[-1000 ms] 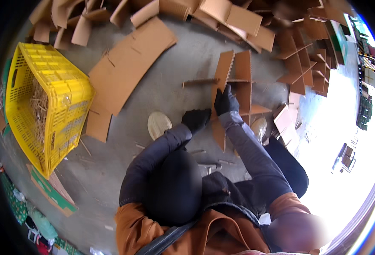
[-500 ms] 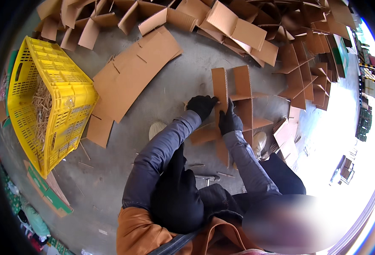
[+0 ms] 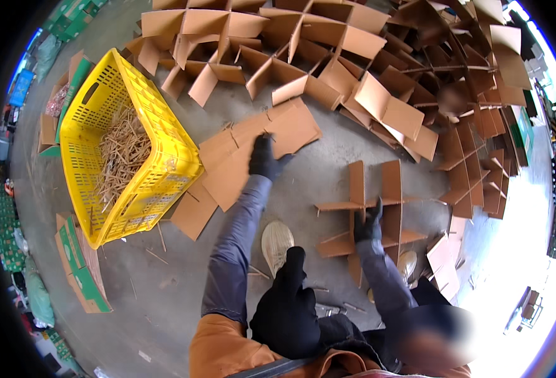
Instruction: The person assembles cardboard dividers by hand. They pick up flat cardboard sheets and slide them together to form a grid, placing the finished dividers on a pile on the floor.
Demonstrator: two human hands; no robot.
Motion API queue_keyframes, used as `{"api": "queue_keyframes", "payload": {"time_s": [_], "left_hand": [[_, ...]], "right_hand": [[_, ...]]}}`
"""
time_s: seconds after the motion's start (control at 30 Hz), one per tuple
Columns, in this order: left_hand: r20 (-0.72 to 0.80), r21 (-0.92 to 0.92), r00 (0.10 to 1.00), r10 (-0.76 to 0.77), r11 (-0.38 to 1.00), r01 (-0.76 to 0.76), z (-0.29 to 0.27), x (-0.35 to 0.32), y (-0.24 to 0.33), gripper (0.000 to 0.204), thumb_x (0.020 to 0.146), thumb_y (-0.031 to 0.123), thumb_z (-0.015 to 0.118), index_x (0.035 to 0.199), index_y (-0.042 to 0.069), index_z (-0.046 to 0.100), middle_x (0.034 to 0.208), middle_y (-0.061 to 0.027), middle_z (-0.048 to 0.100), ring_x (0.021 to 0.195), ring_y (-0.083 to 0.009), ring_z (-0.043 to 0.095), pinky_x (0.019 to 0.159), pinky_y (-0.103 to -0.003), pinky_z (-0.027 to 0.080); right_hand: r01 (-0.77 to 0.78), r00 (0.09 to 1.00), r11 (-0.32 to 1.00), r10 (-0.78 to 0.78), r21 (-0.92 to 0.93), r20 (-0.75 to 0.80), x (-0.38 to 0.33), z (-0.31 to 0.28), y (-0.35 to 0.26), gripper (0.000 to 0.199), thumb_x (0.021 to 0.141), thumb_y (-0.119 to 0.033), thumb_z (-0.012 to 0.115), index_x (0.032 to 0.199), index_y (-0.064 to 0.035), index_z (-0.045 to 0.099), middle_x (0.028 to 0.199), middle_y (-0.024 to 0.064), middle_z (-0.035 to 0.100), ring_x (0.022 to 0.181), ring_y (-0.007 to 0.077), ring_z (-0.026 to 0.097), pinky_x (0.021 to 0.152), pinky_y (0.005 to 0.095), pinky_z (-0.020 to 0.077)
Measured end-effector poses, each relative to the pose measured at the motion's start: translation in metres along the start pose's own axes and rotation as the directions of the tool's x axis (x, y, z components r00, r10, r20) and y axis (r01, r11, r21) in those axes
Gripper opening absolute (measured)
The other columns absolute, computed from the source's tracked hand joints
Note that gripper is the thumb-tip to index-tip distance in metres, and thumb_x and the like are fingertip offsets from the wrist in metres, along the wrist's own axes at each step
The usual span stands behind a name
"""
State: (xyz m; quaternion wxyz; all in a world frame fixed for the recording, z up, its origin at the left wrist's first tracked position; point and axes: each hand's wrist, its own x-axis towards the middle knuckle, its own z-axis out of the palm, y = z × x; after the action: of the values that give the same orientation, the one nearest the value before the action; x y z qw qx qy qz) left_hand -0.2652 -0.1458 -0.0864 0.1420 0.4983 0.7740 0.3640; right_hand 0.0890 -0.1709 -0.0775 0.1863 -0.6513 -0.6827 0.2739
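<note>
On a stack of flat, slotted cardboard sheets (image 3: 227, 176) lies my left hand (image 3: 265, 159), black-gloved, with thumb and fingers apart. An assembled cardboard divider (image 3: 391, 183), made of crossed panels, stands on the floor in front of my right foot. My right hand (image 3: 368, 225), also black-gloved, is inside this divider, between its two lengthwise panels. Its thumb and a finger are spread and point away from me, and it appears to touch the near-left panel. The undersides of both hands are hidden.
A yellow plastic crate (image 3: 164, 170) with brown cardboard strips (image 3: 123, 151) stands tilted at left. Many assembled dividers (image 3: 290, 38) are piled along the far side and right. A green-and-brown carton piece (image 3: 82, 264) lies near left; cardboard scraps (image 3: 445, 261) are right of my foot.
My left hand has let go of the divider and reached left to the flat sheets. My right hand stays at the divider, its fingers now spread. The view has shifted left.
</note>
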Motion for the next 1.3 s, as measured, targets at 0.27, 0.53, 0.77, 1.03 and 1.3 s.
{"api": "queue_keyframes", "payload": {"time_s": [0.27, 0.53, 0.77, 1.03, 1.3], "left_hand": [[0.186, 0.574, 0.946, -0.264, 0.811, 0.113, -0.031, 0.012, -0.085, 0.114, 0.056, 0.078, 0.060, 0.140, 0.010, 0.024, 0.147, -0.0152, 0.022, 0.134, -0.0398, 0.018, 0.102, -0.064, 0.017], [-0.035, 0.609, 0.998, -0.052, 0.790, 0.062, -0.023, -0.080, -0.071, 0.110, 0.057, 0.067, 0.069, 0.142, 0.013, 0.022, 0.148, -0.0182, 0.018, 0.136, -0.0401, 0.013, 0.102, -0.066, 0.010], [0.051, 0.453, 0.997, -0.060, 0.891, 0.031, 0.013, -0.106, -0.062, 0.091, 0.062, 0.050, 0.075, 0.138, 0.024, 0.033, 0.148, -0.0180, 0.017, 0.134, -0.0451, 0.012, 0.099, -0.069, 0.015], [0.077, 0.488, 0.995, -0.068, 0.873, 0.022, 0.004, -0.115, -0.038, 0.050, 0.079, 0.045, 0.063, 0.124, 0.025, 0.052, 0.145, -0.0153, 0.022, 0.132, -0.0458, 0.016, 0.093, -0.073, 0.016], [0.076, 0.321, 0.986, -0.148, 0.940, 0.116, 0.002, -0.067, -0.032, 0.011, 0.079, 0.023, 0.064, 0.078, 0.012, 0.062, 0.104, -0.0066, 0.057, 0.092, -0.0278, 0.056, 0.075, -0.040, 0.048]], "right_hand": [[-0.054, 0.963, 0.881, 0.171, -0.470, 0.210, -0.023, -0.104, -0.015, 0.050, 0.083, -0.040, 0.057, 0.121, -0.0079, 0.049, 0.092, 0.0283, 0.061, 0.090, 0.0442, 0.057, 0.075, 0.0511, 0.0447], [0.530, 0.340, 0.509, -0.860, -0.678, -0.380, 0.282, -0.221, -0.358, 0.037, 0.087, -0.028, 0.054, 0.116, -0.0060, 0.052, 0.106, 0.0204, 0.060, 0.096, 0.0385, 0.057, 0.083, 0.0442, 0.0458], [0.176, 0.908, 0.984, -0.152, -0.026, 0.390, 0.221, 0.075, -0.132, 0.029, 0.083, -0.037, 0.058, 0.089, -0.0103, 0.067, 0.083, 0.0116, 0.066, 0.072, 0.0237, 0.063, 0.065, 0.0355, 0.0510], [-0.898, 0.422, 0.123, 0.517, 0.423, 0.744, 0.006, 0.155, -0.090, 0.047, 0.066, -0.041, 0.081, 0.095, -0.0105, 0.058, 0.082, 0.0047, 0.058, 0.071, 0.0206, 0.059, 0.064, 0.0396, 0.0502], [-0.801, 0.595, 0.187, 0.347, 0.569, 0.725, 0.003, 0.114, -0.038, 0.034, 0.073, -0.033, 0.077, 0.092, -0.0136, 0.057, 0.085, 0.0021, 0.059, 0.082, 0.0179, 0.058, 0.070, 0.0393, 0.0478]]}}
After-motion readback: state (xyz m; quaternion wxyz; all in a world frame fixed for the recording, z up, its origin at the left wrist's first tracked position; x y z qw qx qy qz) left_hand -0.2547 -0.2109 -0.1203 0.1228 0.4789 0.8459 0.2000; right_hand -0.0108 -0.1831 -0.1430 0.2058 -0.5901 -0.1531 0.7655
